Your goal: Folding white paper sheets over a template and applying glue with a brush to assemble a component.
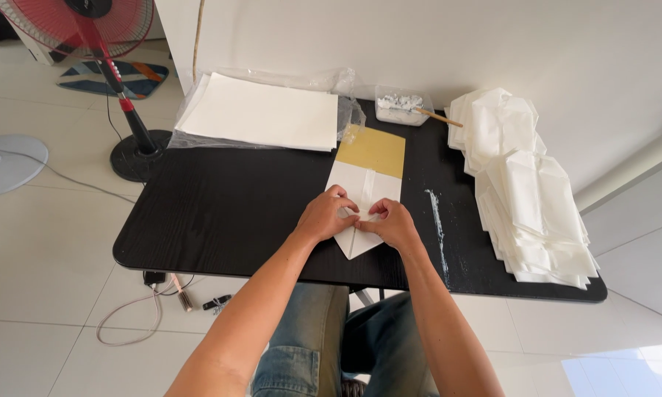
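Both hands (360,219) pressing white folded paper (364,187); paper beneath fingertips.

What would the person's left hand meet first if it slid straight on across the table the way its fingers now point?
The left hand, pressing the folded white paper, points up and right. It would probably meet the right hand first, since their fingertips almost touch; beyond lies the yellow-brown sheet.

Left hand (323,215) and right hand (394,223) pressed on folded white paper sheet (365,192) — black wooden table (228,206), stacked white folded papers (525,195) alongside.
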